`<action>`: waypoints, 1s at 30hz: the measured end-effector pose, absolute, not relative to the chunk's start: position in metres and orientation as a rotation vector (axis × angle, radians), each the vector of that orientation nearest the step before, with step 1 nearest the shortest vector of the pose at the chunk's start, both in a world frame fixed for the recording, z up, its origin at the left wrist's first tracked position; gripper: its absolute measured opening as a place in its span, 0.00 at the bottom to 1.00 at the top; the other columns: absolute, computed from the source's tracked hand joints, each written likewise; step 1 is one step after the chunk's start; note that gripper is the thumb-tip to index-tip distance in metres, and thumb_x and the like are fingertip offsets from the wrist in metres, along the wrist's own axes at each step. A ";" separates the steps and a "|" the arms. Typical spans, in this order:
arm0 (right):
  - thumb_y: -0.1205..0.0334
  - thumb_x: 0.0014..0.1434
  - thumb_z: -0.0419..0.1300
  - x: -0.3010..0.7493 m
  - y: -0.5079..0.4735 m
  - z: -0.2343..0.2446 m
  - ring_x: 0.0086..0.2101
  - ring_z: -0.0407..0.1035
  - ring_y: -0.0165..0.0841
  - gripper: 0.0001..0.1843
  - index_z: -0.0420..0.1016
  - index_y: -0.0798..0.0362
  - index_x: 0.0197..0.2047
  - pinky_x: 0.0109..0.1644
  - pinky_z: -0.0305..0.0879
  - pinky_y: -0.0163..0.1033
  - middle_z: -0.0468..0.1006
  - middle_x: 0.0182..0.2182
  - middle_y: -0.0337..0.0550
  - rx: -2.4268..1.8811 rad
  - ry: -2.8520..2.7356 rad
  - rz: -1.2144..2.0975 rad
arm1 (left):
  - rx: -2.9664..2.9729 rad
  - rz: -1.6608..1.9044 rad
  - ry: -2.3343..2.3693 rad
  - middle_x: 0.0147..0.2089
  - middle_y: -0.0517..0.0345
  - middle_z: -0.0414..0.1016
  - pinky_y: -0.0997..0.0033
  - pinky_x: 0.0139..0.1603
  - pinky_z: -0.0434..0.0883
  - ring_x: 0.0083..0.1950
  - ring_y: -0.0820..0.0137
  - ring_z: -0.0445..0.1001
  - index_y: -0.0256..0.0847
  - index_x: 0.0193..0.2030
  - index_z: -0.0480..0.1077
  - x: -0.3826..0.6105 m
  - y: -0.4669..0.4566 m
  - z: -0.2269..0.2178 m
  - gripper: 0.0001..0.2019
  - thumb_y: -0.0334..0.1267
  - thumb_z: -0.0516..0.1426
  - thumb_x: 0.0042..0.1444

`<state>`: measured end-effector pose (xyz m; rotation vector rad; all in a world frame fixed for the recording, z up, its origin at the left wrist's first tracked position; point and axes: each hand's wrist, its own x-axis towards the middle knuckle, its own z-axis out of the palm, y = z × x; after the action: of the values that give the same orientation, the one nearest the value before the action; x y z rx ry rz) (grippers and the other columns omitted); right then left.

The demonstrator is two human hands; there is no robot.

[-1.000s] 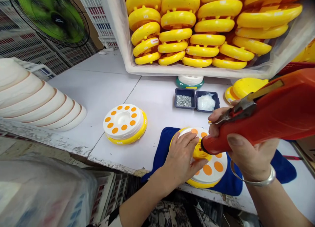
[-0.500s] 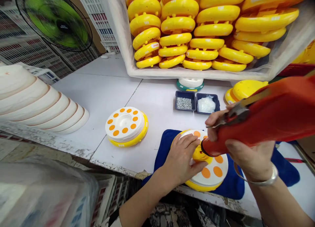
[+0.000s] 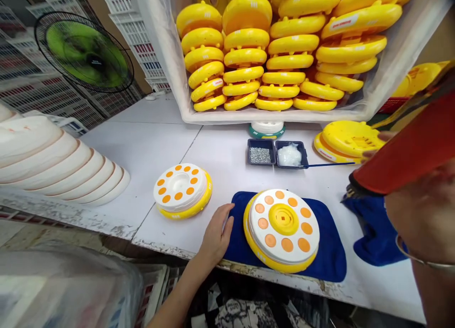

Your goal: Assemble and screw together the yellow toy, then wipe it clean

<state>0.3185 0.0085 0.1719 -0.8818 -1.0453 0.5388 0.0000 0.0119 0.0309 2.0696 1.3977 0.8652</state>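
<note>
Left hand: the left hand (image 3: 216,235) is bare, thumb and fingers apart with nothing between them, at the cloth's left edge; whether it touches the cloth I cannot tell.
Right hand: the right hand (image 3: 421,219), partly blurred, has its fingers clamped around the red driver (image 3: 415,152), whose tip is right of the near disc, well apart from it.
Near disc: the near disc (image 3: 282,226), white with orange dots and a yellow hub, lies on the blue cloth (image 3: 330,257) at the table's (image 3: 131,124) near edge.
Left disc: a similar left disc (image 3: 179,188) sits left of the cloth.
Tubs: beyond the cloth, side by side, one with screws (image 3: 260,155), one with white paste (image 3: 289,155); a thin blue stick (image 3: 330,165) reaches right from the paste.
Far side: a crate (image 3: 273,115) of stacked yellow shells (image 3: 245,58) blocks it, partly covering a green-rimmed disc (image 3: 266,131).
Far right: a yellow piece (image 3: 350,141), partly behind the driver and fingertips.
Far left: a leaning bowl stack (image 3: 71,162), a green fan (image 3: 87,55) beyond.
</note>
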 end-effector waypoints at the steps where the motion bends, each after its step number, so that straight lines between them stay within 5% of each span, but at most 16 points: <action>1: 0.54 0.52 0.66 0.323 0.003 0.157 0.40 0.70 0.33 0.14 0.77 0.46 0.43 0.42 0.69 0.37 0.73 0.40 0.41 -0.894 -0.982 0.519 | 2.101 0.849 1.396 0.57 0.46 0.70 0.55 0.61 0.67 0.59 0.63 0.68 0.37 0.56 0.65 -0.005 0.010 0.024 0.15 0.36 0.46 0.66; 4: 0.61 0.52 0.65 0.331 -0.018 0.097 0.30 0.71 0.31 0.14 0.76 0.50 0.44 0.34 0.70 0.37 0.76 0.36 0.44 -1.230 -0.793 0.550 | 2.230 0.810 1.376 0.57 0.45 0.70 0.52 0.60 0.68 0.59 0.61 0.68 0.38 0.54 0.68 -0.012 0.004 0.008 0.15 0.33 0.48 0.64; 11: 0.54 0.59 0.57 0.328 -0.046 -0.011 0.31 0.72 0.33 0.17 0.70 0.53 0.48 0.37 0.73 0.40 0.76 0.37 0.47 -1.577 -1.056 0.691 | 2.395 0.795 1.373 0.57 0.44 0.69 0.52 0.57 0.70 0.58 0.60 0.68 0.37 0.55 0.68 -0.012 0.003 0.000 0.15 0.30 0.48 0.64; 30: 0.48 0.58 0.56 0.328 -0.052 -0.018 0.35 0.71 0.36 0.17 0.73 0.53 0.42 0.42 0.70 0.41 0.77 0.35 0.46 -1.679 -1.099 0.777 | 2.414 0.811 1.389 0.57 0.45 0.70 0.55 0.57 0.70 0.57 0.62 0.69 0.36 0.54 0.68 -0.011 0.002 0.002 0.14 0.30 0.49 0.63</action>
<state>0.3280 -0.0518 -0.0184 -1.6790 -1.0987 0.7768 -0.0107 0.0018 0.0024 2.4137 1.3892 0.8108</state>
